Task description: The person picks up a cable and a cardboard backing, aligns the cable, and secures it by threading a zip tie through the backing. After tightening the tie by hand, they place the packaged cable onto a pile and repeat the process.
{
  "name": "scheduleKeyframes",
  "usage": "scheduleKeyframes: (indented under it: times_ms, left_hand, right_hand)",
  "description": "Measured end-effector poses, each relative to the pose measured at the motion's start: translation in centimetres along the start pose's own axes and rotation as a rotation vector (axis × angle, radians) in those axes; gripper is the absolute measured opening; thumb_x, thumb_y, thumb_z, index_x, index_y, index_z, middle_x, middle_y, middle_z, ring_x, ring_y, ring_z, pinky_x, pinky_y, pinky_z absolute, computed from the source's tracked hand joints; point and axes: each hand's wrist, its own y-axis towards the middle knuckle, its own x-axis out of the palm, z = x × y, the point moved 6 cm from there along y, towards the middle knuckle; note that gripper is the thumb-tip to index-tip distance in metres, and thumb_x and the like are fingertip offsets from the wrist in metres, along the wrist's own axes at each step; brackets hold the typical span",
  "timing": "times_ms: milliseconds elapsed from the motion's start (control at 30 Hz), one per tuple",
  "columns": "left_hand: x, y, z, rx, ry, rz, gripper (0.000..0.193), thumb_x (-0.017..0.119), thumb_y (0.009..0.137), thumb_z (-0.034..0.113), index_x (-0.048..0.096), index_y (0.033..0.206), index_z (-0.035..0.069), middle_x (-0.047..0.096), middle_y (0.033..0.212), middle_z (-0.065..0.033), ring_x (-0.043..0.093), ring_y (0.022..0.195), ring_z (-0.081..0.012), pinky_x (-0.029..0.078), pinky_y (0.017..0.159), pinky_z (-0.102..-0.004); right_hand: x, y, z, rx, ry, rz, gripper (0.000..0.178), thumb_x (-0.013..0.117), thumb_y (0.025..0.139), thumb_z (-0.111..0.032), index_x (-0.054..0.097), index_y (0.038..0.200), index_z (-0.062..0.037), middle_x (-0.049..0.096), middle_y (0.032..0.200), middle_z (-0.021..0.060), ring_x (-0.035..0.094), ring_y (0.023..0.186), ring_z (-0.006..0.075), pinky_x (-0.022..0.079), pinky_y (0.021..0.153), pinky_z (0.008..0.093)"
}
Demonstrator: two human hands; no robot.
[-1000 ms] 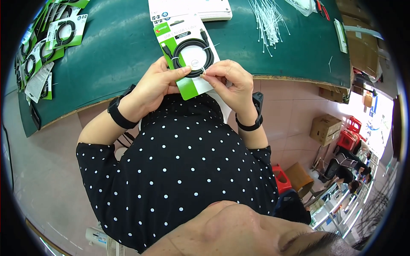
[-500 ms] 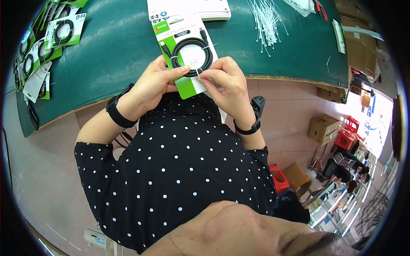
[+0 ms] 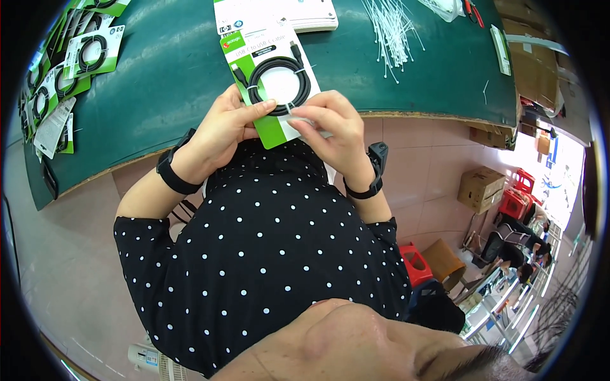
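- Coiled black cable (image 3: pixel 278 61): flat on the front of the green-and-white card (image 3: pixel 274 134).
- Left hand (image 3: pixel 225 124): fingers clamped on the card's left edge, thumb on the coil.
- Right hand (image 3: pixel 338 132): fingertips at a white tie (image 3: pixel 290 108) on the card's lower part; cannot tell whether they grip it.
- Loose ties (image 3: pixel 393 38): right of the card.

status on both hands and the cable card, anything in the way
Left hand holding cable card, thumb on coiled black cable. Right hand at lower white tie, pinch unclear. Nothing seen blocking either hand.
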Motion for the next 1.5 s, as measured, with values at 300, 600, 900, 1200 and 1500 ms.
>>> scheduleKeyframes:
  times_ms: [300,600,900,1200,1500]
  left_hand:
    - [1.1,-0.6,1.1,0.003,-0.085,-0.094,0.037,0.061,0.090,0.011,0.042,0.120,0.000,0.059,0.113,-0.0130,0.064,0.100,-0.0206,0.057,0.082,-0.0352]
    - [1.4,-0.7,0.6,-0.034,-0.094,-0.168,0.039,0.061,0.090,0.011,0.041,0.122,-0.001,0.059,0.115,-0.0130,0.063,0.101,-0.0205,0.057,0.081,-0.0353]
    - [2.3,-1.2,2.3,0.031,-0.072,-0.188,0.043,0.060,0.090,0.011,0.038,0.126,0.000,0.056,0.118,-0.0132,0.063,0.103,-0.0202,0.057,0.082,-0.0358]
    - [2.4,-0.5,0.2,-0.078,-0.186,-0.281,0.045,0.061,0.089,0.009,0.037,0.127,0.000,0.057,0.117,-0.0127,0.062,0.103,-0.0200,0.057,0.082,-0.0357]
    - [0.3,-0.3,2.1,0.104,-0.092,-0.059,0.038,0.063,0.086,0.003,0.046,0.120,0.001,0.060,0.111,-0.0120,0.063,0.101,-0.0205,0.057,0.082,-0.0346]
  right_hand:
    - [-0.1,-1.8,3.8,0.195,0.288,0.022,0.031,0.073,0.074,-0.001,0.066,0.103,0.0021,0.064,0.104,0.0102,0.064,0.085,0.0170,0.050,0.072,0.0281]
    - [-0.2,-1.3,3.0,0.055,0.124,0.052,0.027,0.070,0.069,0.003,0.064,0.095,0.0022,0.066,0.093,0.0116,0.065,0.084,0.0221,0.051,0.071,0.0286]
    - [-0.8,-1.2,3.1,0.118,0.241,-0.019,0.028,0.072,0.069,0.000,0.066,0.096,0.0012,0.065,0.097,0.0136,0.064,0.083,0.0261,0.051,0.072,0.0316]
    - [-0.9,-0.7,2.4,-0.026,0.210,0.022,0.027,0.073,0.069,-0.003,0.066,0.095,0.0025,0.066,0.095,0.0136,0.064,0.082,0.0268,0.051,0.070,0.0325]
    - [-0.1,-1.1,2.7,0.036,0.276,-0.069,0.027,0.075,0.071,-0.002,0.065,0.095,0.0048,0.067,0.098,0.0135,0.066,0.083,0.0201,0.050,0.072,0.0284]
